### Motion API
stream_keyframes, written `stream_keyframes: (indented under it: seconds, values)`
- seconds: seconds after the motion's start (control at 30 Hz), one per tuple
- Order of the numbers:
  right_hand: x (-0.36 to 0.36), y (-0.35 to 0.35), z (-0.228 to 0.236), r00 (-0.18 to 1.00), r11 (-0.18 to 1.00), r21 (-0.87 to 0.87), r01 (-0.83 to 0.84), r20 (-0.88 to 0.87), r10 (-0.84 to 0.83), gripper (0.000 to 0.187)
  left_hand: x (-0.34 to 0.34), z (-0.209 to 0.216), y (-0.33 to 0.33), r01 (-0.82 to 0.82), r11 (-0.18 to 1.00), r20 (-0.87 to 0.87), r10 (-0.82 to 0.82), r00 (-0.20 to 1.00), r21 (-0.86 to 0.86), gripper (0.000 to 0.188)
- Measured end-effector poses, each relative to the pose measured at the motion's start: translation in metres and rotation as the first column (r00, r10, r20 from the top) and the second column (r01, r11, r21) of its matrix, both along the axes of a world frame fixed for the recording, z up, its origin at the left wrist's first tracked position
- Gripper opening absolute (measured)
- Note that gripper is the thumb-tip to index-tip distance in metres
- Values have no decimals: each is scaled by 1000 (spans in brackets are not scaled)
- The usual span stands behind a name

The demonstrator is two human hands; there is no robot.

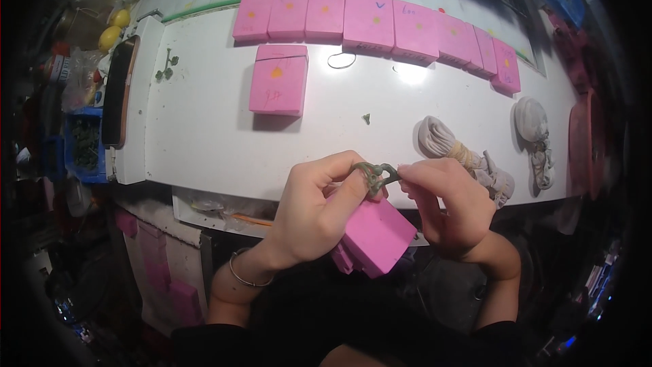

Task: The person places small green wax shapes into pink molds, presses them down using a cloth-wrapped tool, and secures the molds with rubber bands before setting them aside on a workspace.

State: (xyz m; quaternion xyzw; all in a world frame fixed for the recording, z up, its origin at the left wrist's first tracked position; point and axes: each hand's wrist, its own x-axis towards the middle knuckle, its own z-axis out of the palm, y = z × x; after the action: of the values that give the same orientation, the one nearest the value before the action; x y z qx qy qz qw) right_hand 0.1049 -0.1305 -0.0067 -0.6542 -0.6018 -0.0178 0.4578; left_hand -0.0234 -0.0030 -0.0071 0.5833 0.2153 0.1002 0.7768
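My left hand (319,207) is closed round a pink rubber-like block (382,239), held low in front of the table's near edge. Just above the block sits a dark green, branching, wax-like piece (371,177), between my left thumb and fingers. My right hand (451,207) pinches the right end of that green piece between thumb and forefinger. The block's left side is hidden behind my left hand; whether the green piece touches the block, I cannot tell.
Several pink blocks (367,20) line the back of the white table (204,122); another block (277,88) stands nearer. Green scraps (166,69) and a thin loop (341,61) lie about. Tied cloth pouches (438,137) rest right. A phone (122,92) leans left, beside a blue basket (85,143).
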Motion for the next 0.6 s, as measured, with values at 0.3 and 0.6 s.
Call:
stream_keyframes:
  seconds: [0.3,0.6]
  values:
    - [-2,-5,11,996,999,-38,16,-86,-19,23,-5,8,-7,-39,999,118,41,992,-16,19]
    - [-7,-14,20,996,990,-138,6,-86,-18,24,-8,11,-11,5,985,165,-34,986,172,44]
